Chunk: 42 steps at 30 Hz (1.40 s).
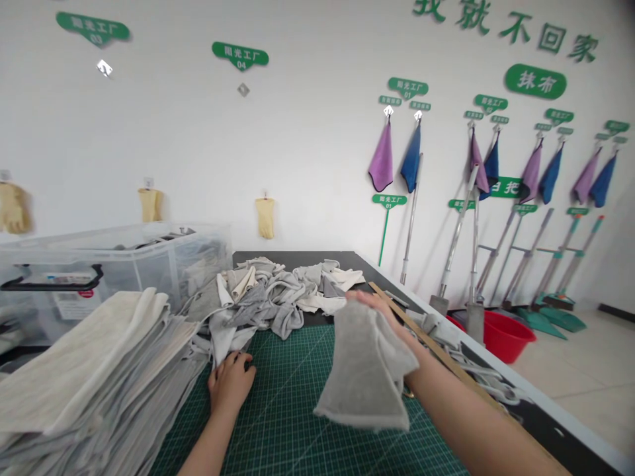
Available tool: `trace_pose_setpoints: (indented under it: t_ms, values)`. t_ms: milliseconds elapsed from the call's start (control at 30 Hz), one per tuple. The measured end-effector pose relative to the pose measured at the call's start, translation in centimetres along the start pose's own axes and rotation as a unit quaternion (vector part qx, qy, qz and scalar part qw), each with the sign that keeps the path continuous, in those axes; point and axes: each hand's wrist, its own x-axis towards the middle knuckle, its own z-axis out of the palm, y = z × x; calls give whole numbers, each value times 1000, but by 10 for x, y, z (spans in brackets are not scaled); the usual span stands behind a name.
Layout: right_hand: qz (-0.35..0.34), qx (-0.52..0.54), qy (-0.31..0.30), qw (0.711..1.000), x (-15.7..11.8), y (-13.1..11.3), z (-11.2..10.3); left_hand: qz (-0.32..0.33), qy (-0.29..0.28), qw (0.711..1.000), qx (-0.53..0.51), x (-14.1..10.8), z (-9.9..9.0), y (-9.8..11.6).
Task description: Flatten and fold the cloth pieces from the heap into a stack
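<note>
My right hand [380,311] is raised over the green cutting mat [288,410], closed on the upper end of a grey cloth piece [364,367]. The cloth hangs down and covers part of the hand and forearm. Low on the mat's left side rests my left hand [232,380], its fingers bent and slightly apart, holding nothing that I can see. Its fingertips are near the trailing end of the heap of grey and white cloth scraps [278,291]. To its left leans a tall stack of folded grey-white cloths [94,357].
A clear plastic bin [133,268] stands behind the stack. Along the table's right edge run a wooden strip [426,344] and loose grey straps [481,377]. Beyond are a red basin [508,337], brooms and dustpans [560,320]. Cloths and yellow gloves [265,218] hang on the wall.
</note>
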Motion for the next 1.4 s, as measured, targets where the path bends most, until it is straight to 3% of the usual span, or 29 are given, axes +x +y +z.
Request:
trace_pose_setpoints:
  t_ms: [100,167,233,300,400,500,633,767,867,1000,1067,1167,1267,1400]
  values:
    - [17,39,-84,996,-19,25,29,11,7,1000,-2,-1,-1,-1]
    - [7,115,-95,989,-24,47,42,18,10,1000,-4,-1,-1,-2]
    - [-6,138,-30,990,-24,74,47,17,18,1000,-9,-1,-1,-4]
    - [1,68,42,997,-23,104,46,16,36,999,-19,-1,-1,-7]
    - [17,-27,73,997,-27,147,35,35,86,994,-52,-3,-2,-14]
    - [-1,-98,92,991,-38,172,19,81,117,983,-120,-7,-5,-19]
    - [-38,-165,115,979,-47,181,8,109,61,964,-234,-20,-7,-16]
    - [-52,-228,138,962,-48,183,8,124,-62,931,-337,-41,-13,-6]
    - [-50,-273,180,944,-50,185,5,123,-164,886,-415,-57,-34,-3]
    - [-38,-318,264,910,-54,187,-4,151,-225,855,-442,-82,-74,-9]
    - [-34,-332,284,899,-55,187,-8,204,-226,864,-400,-95,-84,-10]
    - [-38,-348,277,895,-54,188,-10,265,-185,903,-283,-113,-80,-6]
    - [-56,-362,257,894,-55,187,-10,275,-168,931,-169,-122,-67,1]
    - [-92,-390,240,884,-62,178,-7,271,-146,944,-123,-122,-59,4]
